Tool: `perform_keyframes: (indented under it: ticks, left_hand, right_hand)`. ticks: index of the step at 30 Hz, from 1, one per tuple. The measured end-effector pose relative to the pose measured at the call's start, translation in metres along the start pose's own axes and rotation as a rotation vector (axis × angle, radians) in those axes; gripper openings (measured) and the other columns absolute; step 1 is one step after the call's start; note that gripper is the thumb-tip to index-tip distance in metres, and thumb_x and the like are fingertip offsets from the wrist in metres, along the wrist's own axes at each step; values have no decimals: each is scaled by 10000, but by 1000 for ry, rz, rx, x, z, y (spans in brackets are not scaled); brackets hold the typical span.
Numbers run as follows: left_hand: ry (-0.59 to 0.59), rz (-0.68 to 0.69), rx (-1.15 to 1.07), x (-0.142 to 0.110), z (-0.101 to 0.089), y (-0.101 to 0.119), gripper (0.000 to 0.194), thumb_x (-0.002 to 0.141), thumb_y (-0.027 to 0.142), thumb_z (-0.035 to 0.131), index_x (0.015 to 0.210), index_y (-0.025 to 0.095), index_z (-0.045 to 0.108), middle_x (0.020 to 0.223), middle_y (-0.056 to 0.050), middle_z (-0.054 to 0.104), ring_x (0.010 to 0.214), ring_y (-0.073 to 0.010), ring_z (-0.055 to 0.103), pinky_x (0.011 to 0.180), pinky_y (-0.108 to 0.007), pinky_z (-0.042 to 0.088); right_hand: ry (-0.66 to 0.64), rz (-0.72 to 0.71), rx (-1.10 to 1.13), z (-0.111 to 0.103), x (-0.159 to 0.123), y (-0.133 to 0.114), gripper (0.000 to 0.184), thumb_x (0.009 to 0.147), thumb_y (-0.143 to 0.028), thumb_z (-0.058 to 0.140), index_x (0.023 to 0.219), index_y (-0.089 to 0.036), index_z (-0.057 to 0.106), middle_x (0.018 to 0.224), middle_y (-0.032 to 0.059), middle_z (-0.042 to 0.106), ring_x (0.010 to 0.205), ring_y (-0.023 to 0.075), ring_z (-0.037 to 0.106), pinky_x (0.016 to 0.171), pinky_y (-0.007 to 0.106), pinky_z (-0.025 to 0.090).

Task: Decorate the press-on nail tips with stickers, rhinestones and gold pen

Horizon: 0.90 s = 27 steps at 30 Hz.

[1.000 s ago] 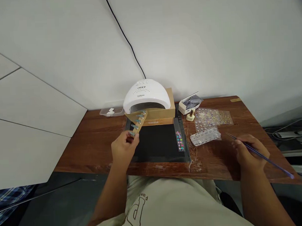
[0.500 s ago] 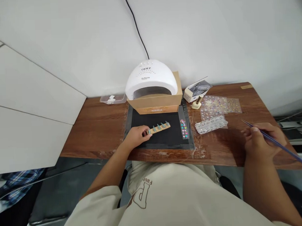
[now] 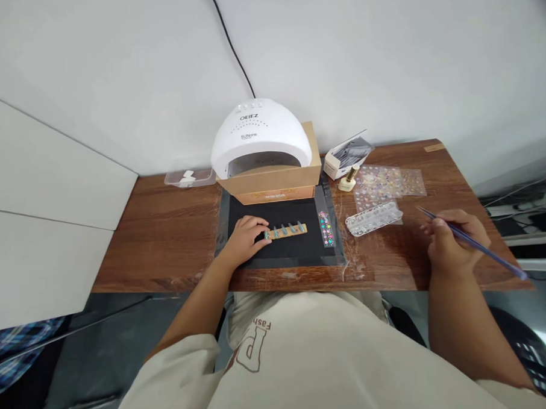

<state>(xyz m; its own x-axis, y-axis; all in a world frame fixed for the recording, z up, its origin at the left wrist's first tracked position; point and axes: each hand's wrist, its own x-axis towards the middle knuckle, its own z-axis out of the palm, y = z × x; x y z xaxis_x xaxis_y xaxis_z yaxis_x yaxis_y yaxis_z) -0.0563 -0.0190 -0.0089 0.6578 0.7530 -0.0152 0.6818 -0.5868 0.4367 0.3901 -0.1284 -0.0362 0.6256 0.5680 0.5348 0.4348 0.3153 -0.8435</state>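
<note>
Simply put: strip (image 3: 287, 234) at left, brush (image 3: 497, 258) at right

The left hand (image 3: 245, 240) pinches the near-left end of the strip, thumb below and fingers above, the gap between them narrow. The strip lies over the middle of the black mat (image 3: 288, 253), nearly level across it; whether it touches all along, I cannot tell. Five blue-grey nails (image 3: 284, 229) stand in a row on it, slanted, the leftmost close by the fingertips.

The right hand (image 3: 455, 239) is closed on the purple brush like a pen, over the table (image 3: 156, 233) well to the right of the mat. The brush's tip points left, just beside the clear case (image 3: 374, 218) but apart from it.

Behind the strip, the white lamp (image 3: 261, 146) sits in a cardboard box (image 3: 272, 182), with an orange box (image 3: 279, 195) beneath. Colourful stickers (image 3: 326, 229) lie on the mat's right side. Beyond the case are gem sheets (image 3: 378, 182), a small bottle (image 3: 347, 182) and an open carton (image 3: 332, 164) of packets (image 3: 354, 152). A clear tub (image 3: 204, 178) holding white pieces (image 3: 188, 177) stands left of the lamp. A black cable (image 3: 232, 46) runs up the wall (image 3: 361, 56) behind it.
</note>
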Motion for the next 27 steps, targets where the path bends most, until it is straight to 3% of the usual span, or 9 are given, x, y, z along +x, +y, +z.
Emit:
perform_keyframes:
  ticks: [3, 10, 14, 17, 19, 22, 27]
  left_hand:
    - [16, -6, -11, 0, 2, -3, 232, 891, 401, 660, 1028, 219, 705, 1297, -78, 647, 1195, -282, 516, 1023, -468, 388]
    - [41, 12, -40, 0, -1, -4, 258, 898, 418, 653, 1053, 216, 701, 1277, -70, 671, 1170, -270, 543, 1046, -475, 407]
    - [80, 32, -68, -10, -14, -4, 428, 896, 446, 647, 1237, 188, 624, 1250, -107, 660, 1155, -259, 566, 1039, -447, 456]
    - [198, 11, -136, -19, -28, 4, 346, 944, 380, 578, 1231, 191, 612, 1200, -105, 661, 1126, -239, 605, 1005, -418, 491]
    - [243, 22, -189, -19, -38, 17, 251, 953, 329, 567, 1156, 199, 636, 1124, -85, 679, 1049, -214, 640, 946, -376, 519]
    - [188, 131, -217, -4, -51, 50, 173, 951, 267, 567, 1088, 199, 648, 1027, -63, 696, 941, -180, 660, 855, -320, 535]
    - [-38, 446, -172, 65, -50, 125, 196, 967, 277, 521, 1072, 192, 663, 1007, -64, 726, 944, -187, 668, 873, -324, 523]
  right_hand:
    - [-1, -38, -21, -1, -1, 0, 166, 712, -357, 712, 725, -221, 617, 637, -14, 606, 439, 150, 530, 436, 325, 401]
    - [6, -58, -69, -2, -3, 2, 195, 744, -384, 696, 738, -215, 598, 673, -4, 608, 449, 136, 534, 454, 331, 440]
    - [28, -81, -105, -4, -5, 3, 220, 773, -414, 677, 778, -216, 582, 705, 10, 615, 478, 142, 556, 462, 334, 469]
    - [31, -132, -148, -11, -5, 4, 200, 788, -395, 671, 801, -213, 591, 758, 33, 640, 525, 153, 590, 477, 328, 477]
    - [26, -178, -194, -17, -3, 3, 175, 792, -375, 671, 807, -213, 607, 784, 47, 660, 601, 178, 635, 539, 345, 505]
    - [-1, -234, -289, -27, 1, 2, 127, 773, -324, 701, 807, -217, 640, 817, 55, 692, 729, 207, 675, 665, 372, 529]
    - [-42, -333, -383, -36, 7, 5, 75, 803, -270, 695, 836, -218, 651, 847, 43, 717, 772, 193, 695, 723, 356, 546]
